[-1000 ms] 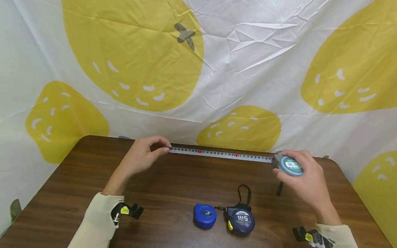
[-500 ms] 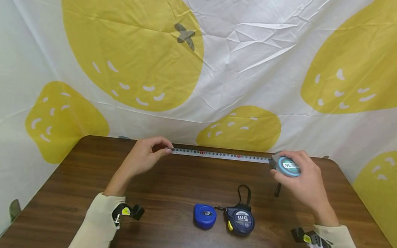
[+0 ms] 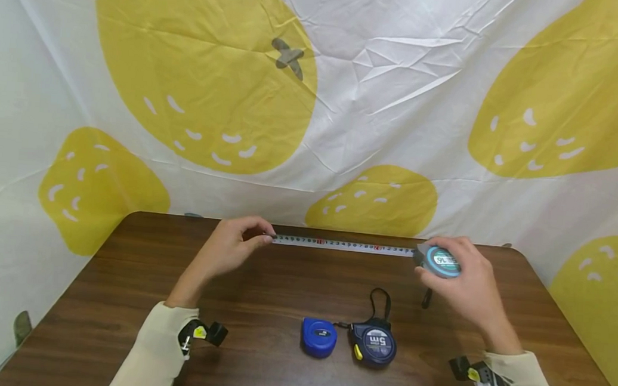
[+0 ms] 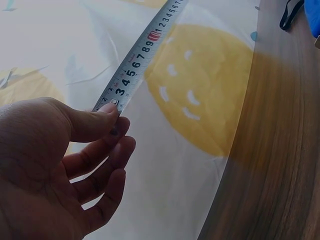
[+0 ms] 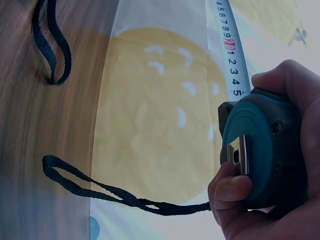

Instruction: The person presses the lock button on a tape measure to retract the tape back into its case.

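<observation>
A grey and teal tape measure (image 3: pixel 443 261) is in my right hand (image 3: pixel 469 282), which grips its case. In the right wrist view its metal belt clip (image 5: pixel 238 156) and dangling black wrist strap (image 5: pixel 125 196) show. The white blade (image 3: pixel 345 246) stretches straight across to my left hand (image 3: pixel 228 248). Thumb and forefinger of that hand pinch the blade's end; in the left wrist view the thumb (image 4: pixel 102 117) lies on the printed face, and the end hook is mostly hidden. The other left fingers are loosely curled below.
A blue tape measure (image 3: pixel 318 338) and a dark blue 5 m tape measure (image 3: pixel 374 343) with a looped strap (image 3: pixel 381 303) lie on the brown wooden table (image 3: pixel 256 333). A white cloth (image 3: pixel 380 102) printed with yellow fruit hangs behind the table's far edge.
Both hands have moved toward each other, the right hand farther to the left. The visible stretch of blade between them has grown shorter. The two tape measures on the table have not moved.
</observation>
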`<act>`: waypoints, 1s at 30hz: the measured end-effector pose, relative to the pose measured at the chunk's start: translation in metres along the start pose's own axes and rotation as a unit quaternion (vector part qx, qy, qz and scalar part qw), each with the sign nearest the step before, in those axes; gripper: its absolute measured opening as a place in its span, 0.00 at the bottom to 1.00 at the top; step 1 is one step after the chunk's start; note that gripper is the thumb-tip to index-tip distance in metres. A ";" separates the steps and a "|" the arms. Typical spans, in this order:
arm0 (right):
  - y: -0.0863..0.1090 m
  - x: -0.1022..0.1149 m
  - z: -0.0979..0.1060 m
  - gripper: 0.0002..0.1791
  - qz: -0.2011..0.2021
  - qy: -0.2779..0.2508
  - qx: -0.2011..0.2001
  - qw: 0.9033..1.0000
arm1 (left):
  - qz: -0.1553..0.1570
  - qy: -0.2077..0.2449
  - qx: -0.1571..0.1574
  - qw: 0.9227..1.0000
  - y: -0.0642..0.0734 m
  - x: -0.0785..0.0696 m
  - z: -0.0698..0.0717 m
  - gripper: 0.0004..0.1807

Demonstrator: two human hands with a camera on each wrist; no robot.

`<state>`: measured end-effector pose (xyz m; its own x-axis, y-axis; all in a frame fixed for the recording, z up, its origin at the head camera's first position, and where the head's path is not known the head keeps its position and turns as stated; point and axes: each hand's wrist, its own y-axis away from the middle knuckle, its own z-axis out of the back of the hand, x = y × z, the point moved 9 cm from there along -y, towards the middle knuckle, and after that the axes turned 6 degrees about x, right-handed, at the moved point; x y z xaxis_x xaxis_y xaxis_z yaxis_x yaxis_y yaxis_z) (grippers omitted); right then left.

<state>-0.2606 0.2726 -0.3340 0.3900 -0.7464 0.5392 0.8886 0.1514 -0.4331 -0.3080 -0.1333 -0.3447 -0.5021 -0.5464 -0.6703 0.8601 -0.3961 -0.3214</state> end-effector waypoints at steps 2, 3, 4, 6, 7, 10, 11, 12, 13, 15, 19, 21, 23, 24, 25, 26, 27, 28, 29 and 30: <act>0.000 0.001 -0.001 0.29 0.000 0.001 0.001 1.000 | 0.000 0.000 0.002 1.000 0.000 0.000 -0.002 0.02; 0.000 0.002 -0.002 0.29 -0.001 0.000 0.002 1.000 | 0.000 0.000 0.002 1.000 0.000 0.000 -0.003 0.02; 0.000 0.003 -0.002 0.29 -0.002 0.000 0.003 1.000 | 0.001 0.001 0.003 1.000 -0.001 0.000 -0.003 0.02; 0.001 0.005 -0.003 0.29 -0.003 -0.001 0.006 1.000 | 0.005 0.001 0.004 1.000 -0.001 0.000 -0.004 0.02; 0.001 0.005 -0.004 0.28 -0.004 -0.001 0.007 1.000 | 0.005 0.001 0.004 1.000 -0.001 0.000 -0.005 0.02; 0.001 0.007 -0.005 0.28 -0.003 -0.002 0.009 1.000 | 0.005 0.002 0.003 1.000 -0.001 -0.001 -0.005 0.02; 0.001 0.007 -0.006 0.28 -0.002 -0.002 0.010 1.000 | 0.003 0.001 0.003 1.000 -0.001 -0.002 -0.005 0.02; 0.001 0.007 -0.006 0.28 -0.001 -0.002 0.010 1.000 | 0.001 0.001 0.003 1.000 -0.001 -0.002 -0.006 0.02; 0.001 0.007 -0.007 0.28 0.000 -0.001 0.011 1.000 | -0.001 0.001 0.002 1.000 -0.001 -0.003 -0.006 0.02; 0.001 0.007 -0.008 0.28 0.001 0.001 0.012 1.000 | -0.002 0.000 0.003 1.000 -0.001 -0.003 -0.007 0.02; 0.002 0.009 -0.010 0.28 0.003 0.002 0.011 1.000 | -0.002 -0.002 0.003 1.000 -0.002 -0.003 -0.009 0.02; 0.002 0.011 -0.010 0.29 0.005 0.000 0.011 1.000 | -0.004 -0.002 0.003 1.000 -0.002 -0.004 -0.010 0.02; 0.002 0.012 -0.011 0.29 0.006 -0.002 0.012 1.000 | -0.008 -0.003 0.003 1.000 -0.003 -0.005 -0.011 0.02; 0.002 0.013 -0.011 0.29 0.006 -0.002 0.013 1.000 | -0.009 -0.002 0.002 1.000 -0.002 -0.006 -0.011 0.02; 0.002 0.013 -0.012 0.29 0.006 -0.003 0.015 1.000 | -0.010 -0.002 0.002 1.000 -0.002 -0.006 -0.011 0.02; 0.002 0.014 -0.012 0.29 0.005 -0.004 0.017 1.000 | -0.012 -0.002 0.002 1.000 -0.002 -0.007 -0.011 0.02; 0.002 0.014 -0.013 0.29 0.005 -0.004 0.018 1.000 | -0.013 -0.002 0.002 1.000 -0.002 -0.007 -0.012 0.03; 0.002 0.014 -0.013 0.29 0.005 -0.003 0.020 1.000 | -0.013 -0.002 0.003 1.000 -0.002 -0.007 -0.012 0.03; 0.002 0.015 -0.014 0.29 0.006 -0.003 0.020 1.000 | -0.013 -0.001 0.003 1.000 -0.002 -0.007 -0.013 0.03; 0.002 0.015 -0.014 0.29 0.007 -0.002 0.021 1.000 | -0.014 0.000 0.003 1.000 -0.002 -0.008 -0.013 0.03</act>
<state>-0.2559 0.2522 -0.3370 0.4029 -0.7419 0.5359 0.8925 0.1889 -0.4095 -0.3050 -0.1183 -0.3475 -0.5256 -0.5358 -0.6608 0.8455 -0.4153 -0.3357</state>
